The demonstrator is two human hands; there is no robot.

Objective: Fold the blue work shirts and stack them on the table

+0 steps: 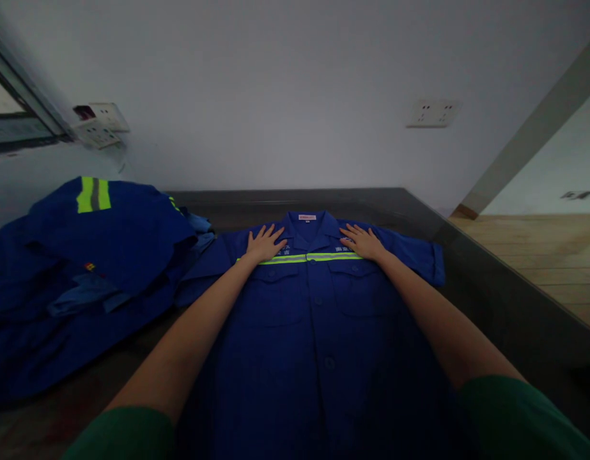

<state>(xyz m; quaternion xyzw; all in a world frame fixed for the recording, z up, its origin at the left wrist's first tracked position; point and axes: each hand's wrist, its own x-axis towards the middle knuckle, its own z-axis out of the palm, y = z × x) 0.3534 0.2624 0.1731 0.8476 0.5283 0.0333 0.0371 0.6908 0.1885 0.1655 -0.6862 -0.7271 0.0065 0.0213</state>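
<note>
Shirt (pixel 318 306) is looking soft, light; I am resting left grip (pixel 263 246) and right grip (pixel 365 243) spread near its shoulders (pixel 385 239), good for holding.

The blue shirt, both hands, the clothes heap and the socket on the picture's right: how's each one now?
Blue shirt: spread out, front up
Left hand: open, palm down on the shirt
Right hand: same
Clothes heap: rumpled
Socket: nothing plugged in

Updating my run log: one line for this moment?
left hand: flat on shirt; right hand: flat on shirt; pile: left of shirt
</note>
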